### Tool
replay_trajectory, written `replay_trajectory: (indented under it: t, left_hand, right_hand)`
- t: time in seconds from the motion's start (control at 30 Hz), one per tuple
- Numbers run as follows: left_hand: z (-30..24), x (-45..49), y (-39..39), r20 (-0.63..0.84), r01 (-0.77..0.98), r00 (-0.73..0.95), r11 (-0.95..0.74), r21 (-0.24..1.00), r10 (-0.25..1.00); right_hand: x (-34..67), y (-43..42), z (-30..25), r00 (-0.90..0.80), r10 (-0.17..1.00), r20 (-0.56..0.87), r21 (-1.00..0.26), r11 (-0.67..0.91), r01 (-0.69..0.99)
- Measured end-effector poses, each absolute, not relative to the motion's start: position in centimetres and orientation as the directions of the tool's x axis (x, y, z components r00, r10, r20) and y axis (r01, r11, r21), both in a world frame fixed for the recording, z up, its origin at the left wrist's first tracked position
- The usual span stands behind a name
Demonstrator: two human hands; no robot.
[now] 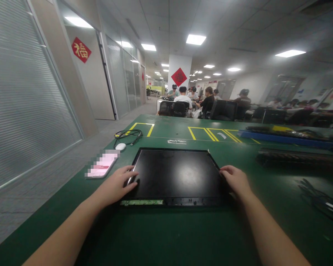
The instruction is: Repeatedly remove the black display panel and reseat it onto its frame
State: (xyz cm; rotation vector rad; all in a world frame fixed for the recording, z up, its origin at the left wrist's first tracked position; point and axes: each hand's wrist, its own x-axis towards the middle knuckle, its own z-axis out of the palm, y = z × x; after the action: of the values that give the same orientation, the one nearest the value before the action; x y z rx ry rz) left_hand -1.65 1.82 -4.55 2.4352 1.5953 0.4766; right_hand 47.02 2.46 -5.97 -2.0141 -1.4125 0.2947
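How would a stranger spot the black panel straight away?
Find the big green table. On it, the black panel lies between the left hand and right hand, at its side edges. Unlike the smaller pinkish phone to its left, it is broad, dark and glossy, with a green strip along part of its near edge.

An open-plan office: glass partitions (24,99) at left, ceiling lights (196,39), seated people (183,98) and black chairs (224,111) far off

On my head feed, left hand (118,186) and right hand (236,181) hold opposite sides of the black display panel (176,175), green tabletop (169,236) beneath.
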Motion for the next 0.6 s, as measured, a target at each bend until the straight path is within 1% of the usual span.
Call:
replay_trajectory:
  t: [0.07,0.17,0.3,0.47,0.6]
  left_hand:
    - [-4.8,-2.0,2.1,0.167,0.89,0.324,-0.36,0.28,0.931]
    - [-4.9,-2.3,2.3,0.148,0.925,0.275,-0.304,0.227,0.95]
    - [-4.6,-2.1,2.3,0.115,0.937,0.252,-0.272,0.218,0.961]
    - [-4.3,-1.5,2.0,0.11,0.925,0.253,-0.274,0.264,0.961]
    - [-4.5,-1.4,2.1,0.087,0.95,0.193,-0.209,0.231,0.977]
  right_hand:
    - [47.2,2.5,-6.0,0.382,0.903,0.197,-0.582,-0.206,0.787]
    - [47.6,2.8,-6.4,0.332,0.924,0.188,-0.459,-0.216,0.862]
    - [47.8,3.2,-7.2,0.289,0.943,0.166,-0.355,-0.216,0.91]
    - [47.4,3.4,-8.1,0.24,0.955,0.171,-0.33,-0.174,0.928]
    - [47.5,3.6,-8.5,0.244,0.957,0.156,-0.358,-0.176,0.917]
